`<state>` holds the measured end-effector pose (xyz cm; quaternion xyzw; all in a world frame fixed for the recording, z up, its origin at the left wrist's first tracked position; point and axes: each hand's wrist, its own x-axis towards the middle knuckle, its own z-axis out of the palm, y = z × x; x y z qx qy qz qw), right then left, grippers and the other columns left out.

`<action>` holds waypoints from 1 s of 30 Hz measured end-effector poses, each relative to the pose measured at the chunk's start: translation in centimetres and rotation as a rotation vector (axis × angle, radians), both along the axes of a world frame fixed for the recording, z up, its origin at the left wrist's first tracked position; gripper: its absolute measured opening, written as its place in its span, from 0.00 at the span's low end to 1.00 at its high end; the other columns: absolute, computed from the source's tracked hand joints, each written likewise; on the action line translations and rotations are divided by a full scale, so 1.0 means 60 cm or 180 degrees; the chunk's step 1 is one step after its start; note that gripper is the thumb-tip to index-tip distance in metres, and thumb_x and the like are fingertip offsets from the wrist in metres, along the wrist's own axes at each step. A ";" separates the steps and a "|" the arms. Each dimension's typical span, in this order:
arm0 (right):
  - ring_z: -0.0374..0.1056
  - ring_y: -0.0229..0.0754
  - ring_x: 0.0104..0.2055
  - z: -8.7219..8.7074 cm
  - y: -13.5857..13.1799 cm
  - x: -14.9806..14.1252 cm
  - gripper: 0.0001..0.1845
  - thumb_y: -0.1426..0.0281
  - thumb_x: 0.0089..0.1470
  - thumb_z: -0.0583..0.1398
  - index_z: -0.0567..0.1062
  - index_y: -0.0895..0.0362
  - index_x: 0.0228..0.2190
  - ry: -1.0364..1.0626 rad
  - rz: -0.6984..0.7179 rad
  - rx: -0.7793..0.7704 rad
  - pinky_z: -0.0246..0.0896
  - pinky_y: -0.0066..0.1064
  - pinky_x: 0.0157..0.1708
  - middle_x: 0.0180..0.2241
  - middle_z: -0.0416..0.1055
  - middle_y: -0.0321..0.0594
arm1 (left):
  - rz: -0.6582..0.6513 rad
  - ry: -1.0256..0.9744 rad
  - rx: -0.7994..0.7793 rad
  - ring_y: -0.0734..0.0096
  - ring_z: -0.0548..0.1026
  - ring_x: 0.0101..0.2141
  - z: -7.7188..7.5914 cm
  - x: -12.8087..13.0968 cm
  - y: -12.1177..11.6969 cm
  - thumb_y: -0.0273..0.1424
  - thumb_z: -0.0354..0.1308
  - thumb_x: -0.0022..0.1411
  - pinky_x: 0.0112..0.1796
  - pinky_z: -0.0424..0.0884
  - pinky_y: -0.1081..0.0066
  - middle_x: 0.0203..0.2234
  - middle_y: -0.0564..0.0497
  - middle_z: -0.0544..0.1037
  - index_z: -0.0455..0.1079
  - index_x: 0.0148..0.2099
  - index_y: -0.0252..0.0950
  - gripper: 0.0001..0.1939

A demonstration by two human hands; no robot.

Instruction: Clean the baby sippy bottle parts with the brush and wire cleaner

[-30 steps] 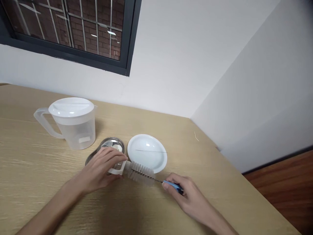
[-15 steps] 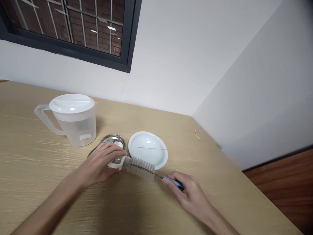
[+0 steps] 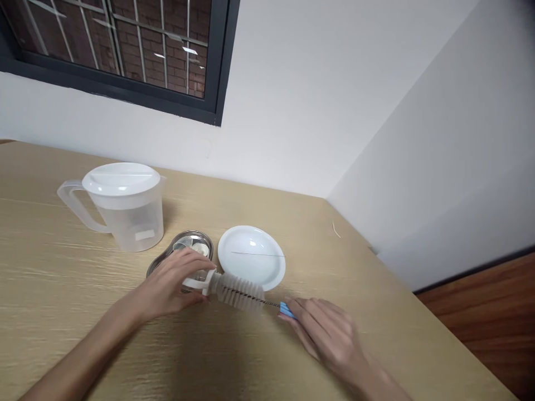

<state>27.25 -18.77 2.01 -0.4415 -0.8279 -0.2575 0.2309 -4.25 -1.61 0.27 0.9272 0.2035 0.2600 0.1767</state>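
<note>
My left hand (image 3: 178, 281) is closed around a small clear vessel with a white collar (image 3: 205, 282); most of it is hidden by my fingers. Pale bristles of a bottle brush (image 3: 242, 292) reach up to the collar, and the brush tip seems to be inside its opening. My right hand (image 3: 324, 331) grips the brush by its blue handle, with the twisted wire stem showing between handle and bristles. Behind the bristles lies a white oval dish (image 3: 273, 272) with a thin wire or needle across it. A metal kidney-shaped tray (image 3: 156, 266) with small round pieces sits behind my left hand.
A translucent lidded pitcher (image 3: 134, 214) stands at the back left, its handle pointing left. A thin pale strip (image 3: 336, 229) lies near the table's right edge. White walls and a dark-framed window (image 3: 213, 106) rise behind the wooden table (image 3: 251, 367).
My right hand has rolled over on the blue handle, its back now facing up. The bristles have turned slightly, while my left hand stays nearly in place.
</note>
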 end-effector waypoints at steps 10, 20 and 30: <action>0.72 0.42 0.29 -0.011 0.005 -0.006 0.09 0.73 0.67 0.54 0.74 0.62 0.40 -0.0527 -0.0239 0.0016 0.62 0.33 0.29 0.31 0.78 0.44 | 0.0040 -0.0023 0.0243 0.59 0.71 0.52 -0.006 0.000 0.004 0.32 0.65 0.62 0.53 0.65 0.60 0.51 0.49 0.77 0.67 0.58 0.45 0.23; 0.69 0.38 0.27 0.003 0.007 0.001 0.07 0.77 0.63 0.59 0.73 0.63 0.43 0.0037 0.0020 0.0093 0.60 0.31 0.29 0.29 0.76 0.41 | 0.0007 -0.0221 0.0273 0.60 0.71 0.53 -0.003 0.002 -0.001 0.33 0.64 0.63 0.53 0.66 0.62 0.51 0.49 0.77 0.66 0.58 0.43 0.22; 0.70 0.40 0.27 0.006 0.005 0.004 0.05 0.74 0.64 0.58 0.73 0.62 0.41 -0.0556 -0.0239 0.0272 0.61 0.32 0.29 0.28 0.76 0.41 | 0.0022 -0.0095 0.0180 0.59 0.71 0.52 -0.002 0.003 -0.003 0.33 0.64 0.62 0.52 0.66 0.62 0.50 0.49 0.77 0.68 0.57 0.43 0.21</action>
